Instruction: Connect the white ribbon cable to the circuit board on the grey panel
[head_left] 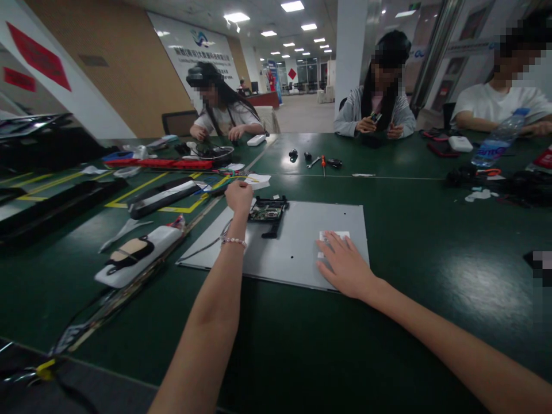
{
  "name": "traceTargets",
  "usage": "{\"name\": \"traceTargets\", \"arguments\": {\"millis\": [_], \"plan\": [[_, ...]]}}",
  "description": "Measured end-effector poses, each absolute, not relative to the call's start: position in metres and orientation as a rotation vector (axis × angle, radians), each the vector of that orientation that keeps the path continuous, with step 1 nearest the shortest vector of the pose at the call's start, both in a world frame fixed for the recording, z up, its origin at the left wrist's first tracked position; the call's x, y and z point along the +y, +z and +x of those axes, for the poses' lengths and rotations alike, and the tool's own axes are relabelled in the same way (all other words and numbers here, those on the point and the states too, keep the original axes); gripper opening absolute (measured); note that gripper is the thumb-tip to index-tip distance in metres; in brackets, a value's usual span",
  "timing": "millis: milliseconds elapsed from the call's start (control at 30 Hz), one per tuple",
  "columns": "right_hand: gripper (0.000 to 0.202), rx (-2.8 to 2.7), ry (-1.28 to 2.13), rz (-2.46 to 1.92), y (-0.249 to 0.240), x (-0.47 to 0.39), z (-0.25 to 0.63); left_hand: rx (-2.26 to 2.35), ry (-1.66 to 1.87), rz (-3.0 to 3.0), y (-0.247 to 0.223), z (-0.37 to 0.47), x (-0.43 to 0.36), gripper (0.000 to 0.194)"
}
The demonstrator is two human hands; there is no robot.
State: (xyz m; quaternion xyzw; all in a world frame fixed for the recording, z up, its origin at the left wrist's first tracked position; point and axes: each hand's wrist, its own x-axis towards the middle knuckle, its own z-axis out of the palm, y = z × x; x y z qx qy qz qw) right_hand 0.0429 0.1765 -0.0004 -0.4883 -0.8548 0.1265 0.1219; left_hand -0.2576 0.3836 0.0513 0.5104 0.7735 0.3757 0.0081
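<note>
The right hand point(345, 264) lies spread on the grey panel point(302, 253), which rests on the green surface point(293, 345). The left hand point(240, 198) is curled beside the circuit board point(266, 210) on the panel; its grip contents cannot be determined. Beyond sits a screwdriver point(324, 165).

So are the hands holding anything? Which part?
Can't tell for the curled left hand near the circuit board; the right hand lies flat on the panel, gripping nothing.

A flat, light grey panel point(276, 261) lies on the green worktop point(414, 230), carrying a black-bracketed circuit board point(266, 213) toward its far edge.
</note>
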Motion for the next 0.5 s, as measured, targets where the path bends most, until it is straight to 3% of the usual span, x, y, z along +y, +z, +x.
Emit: {"name": "traceTargets", "arguments": {"millis": [300, 500], "plan": [[0.061, -2.500, 0.351, -1.435, 0.000, 0.176, 0.042, 2.496, 1.067, 1.510, 0.031, -0.269, 0.392, 0.049], [0.061, -2.519, 0.328, -1.440, 0.001, 0.175, 0.042, 2.443, 1.072, 1.675, 0.047, -0.272, 0.390, 0.042]]}}
